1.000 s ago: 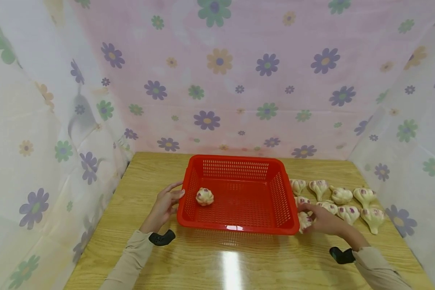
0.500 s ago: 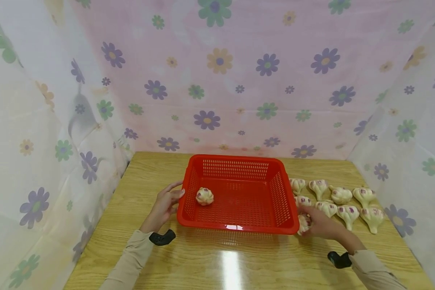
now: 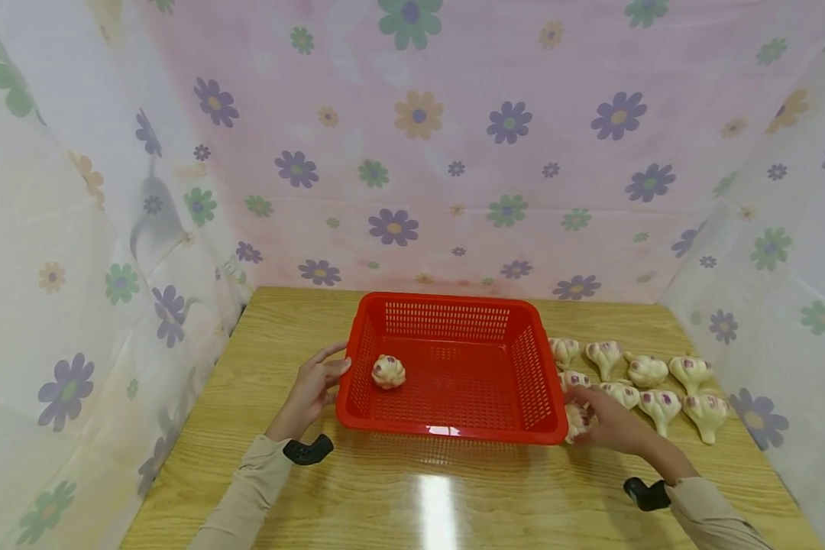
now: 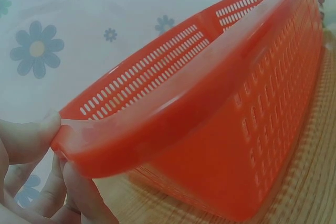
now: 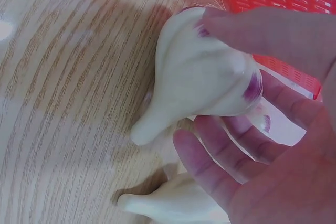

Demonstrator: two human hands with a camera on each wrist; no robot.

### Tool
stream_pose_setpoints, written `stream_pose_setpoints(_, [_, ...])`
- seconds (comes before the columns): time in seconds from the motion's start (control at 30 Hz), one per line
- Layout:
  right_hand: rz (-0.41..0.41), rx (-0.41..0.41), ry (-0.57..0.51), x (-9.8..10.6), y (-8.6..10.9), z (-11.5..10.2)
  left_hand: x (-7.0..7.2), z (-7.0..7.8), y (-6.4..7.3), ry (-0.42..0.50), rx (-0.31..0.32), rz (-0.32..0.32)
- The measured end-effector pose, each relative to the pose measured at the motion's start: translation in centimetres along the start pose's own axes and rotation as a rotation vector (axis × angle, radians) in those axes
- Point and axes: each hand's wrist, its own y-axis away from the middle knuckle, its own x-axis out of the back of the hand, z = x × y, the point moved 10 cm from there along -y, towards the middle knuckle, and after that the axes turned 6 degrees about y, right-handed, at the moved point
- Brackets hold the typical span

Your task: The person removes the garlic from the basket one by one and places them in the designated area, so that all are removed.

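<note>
On the table stands a red plastic basket (image 3: pixel 447 433) with one garlic bulb (image 3: pixel 388 372) lying in its left part. My left hand (image 3: pixel 311 393) holds the basket's left rim, and the left wrist view shows the thumb on top of the rim (image 4: pixel 157 124) with fingers beneath it. Beside the basket's right front corner, my right hand (image 3: pixel 615 422) grips another garlic bulb (image 5: pixel 202 72). In the right wrist view the thumb lies across this purple-marked bulb, and fingers reach round its other side. Its stem points away from the palm.
Several more garlic bulbs (image 3: pixel 660 407) lie in rows right of the basket, close behind the right hand. Flowered cloth (image 3: pixel 454 191) hangs behind the wooden table (image 3: pixel 357 496) and on both sides.
My right wrist has shifted very slightly, while the right hand keeps its grip on the garlic bulb. The left hand and the basket have not visibly moved.
</note>
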Motion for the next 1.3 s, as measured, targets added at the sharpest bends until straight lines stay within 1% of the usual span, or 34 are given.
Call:
stream_pose_setpoints(0.3, [-0.027,-0.001,-0.006,0.3,-0.2,0.1,-0.1,0.0,0.1,0.006,0.008,-0.022])
stream_pose_setpoints(0.43, [-0.027,0.011,0.009,1.0,-0.3,-0.6,-0.2,0.1,0.2,0.007,0.005,-0.035])
stream_pose_setpoints(0.53, [-0.03,-0.003,0.001,1.7,-0.4,-0.9,-0.3,0.1,0.2,0.005,0.006,-0.041])
stream_pose_setpoints(0.67, [-0.06,-0.037,-0.027,2.3,-0.6,-1.0,-0.2,0.1,0.2,0.001,0.007,-0.04])
stream_pose_setpoints(0.73, [-0.062,-0.028,-0.016,2.7,-0.8,-1.3,-0.2,0.1,0.2,-0.001,0.004,-0.038])
stream_pose_setpoints(0.9, [-0.03,-0.001,0.004,4.1,-1.5,-2.2,-0.2,0.1,0.2,-0.008,-0.003,-0.031])
stream_pose_setpoints(0.93, [-0.024,-0.007,0.006,4.4,-1.6,-2.4,-0.1,0.1,0.2,-0.009,-0.003,-0.03])
stream_pose_setpoints(1.03, [-0.007,-0.018,-0.011,5.3,-2.2,-3.4,-0.1,0.1,0.2,-0.009,-0.002,-0.032])
stream_pose_setpoints(1.1, [0.006,-0.009,0.002,5.9,-2.6,-4.3,-0.1,0.1,0.2,-0.01,-0.001,-0.032])
stream_pose_setpoints(1.2, [0.011,0.006,-0.007,6.4,-3.4,-5.5,-0.1,0.1,0.2,-0.006,-0.002,-0.03])
stream_pose_setpoints(1.3, [-0.001,0.024,-0.023,6.4,-4.4,-6.5,-0.1,0.1,0.2,-0.001,-0.003,-0.023])
